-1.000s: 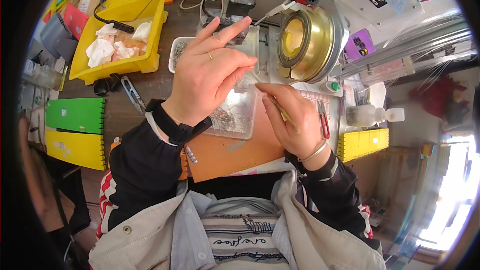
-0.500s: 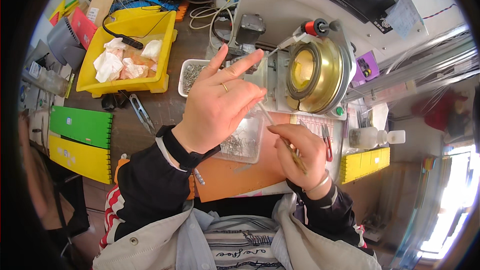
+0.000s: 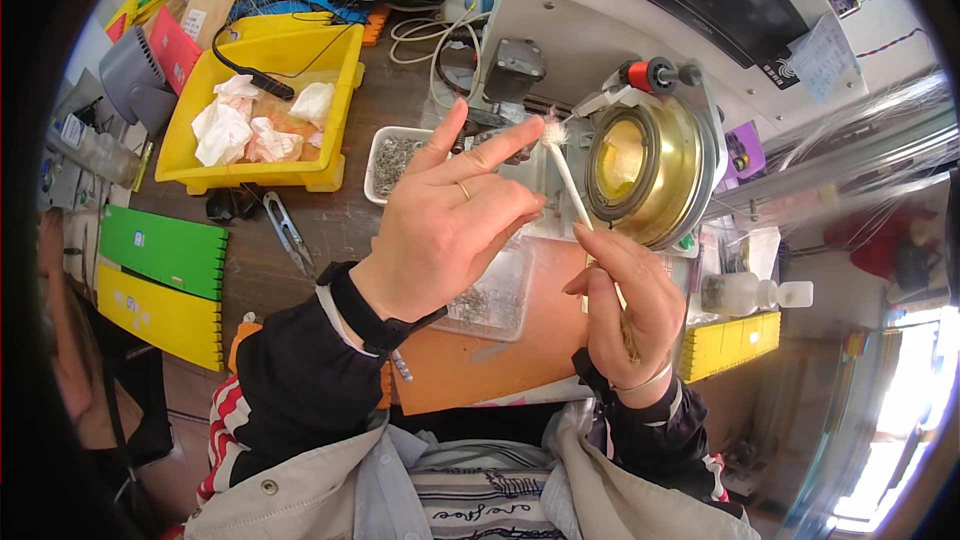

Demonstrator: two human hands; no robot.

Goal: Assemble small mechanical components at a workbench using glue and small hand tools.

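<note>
My right hand [image 3: 635, 300] grips a slim, pale, brush-like stick [image 3: 573, 188] with a fuzzy whitish tip. The stick slants up and left, its tip beside an outstretched finger of my left hand [image 3: 445, 225]. Two fingers of that hand are spread apart, while the thumb and forefinger come together in a pinch. Whatever lies in the pinch, if anything, is too small to make out. Below the left hand, a clear tray [image 3: 510, 315] of tiny metal pieces rests partly hidden on an orange mat [image 3: 465, 375].
A machine with a brass-coloured wheel [image 3: 675, 180] and red spool [image 3: 640, 75] stands ahead to the right. Left are a white dish [image 3: 375, 195] of metal bits, a yellow bin [image 3: 345, 175] with crumpled tissue and thread snips [image 3: 287, 230]. A bottle [image 3: 735, 292] is at right.
The stick's fuzzy tip has swung up from by the left pinch to the outstretched finger. My right hand has moved slightly right and turned; the left keeps its pose. The whole view has shifted a little.
</note>
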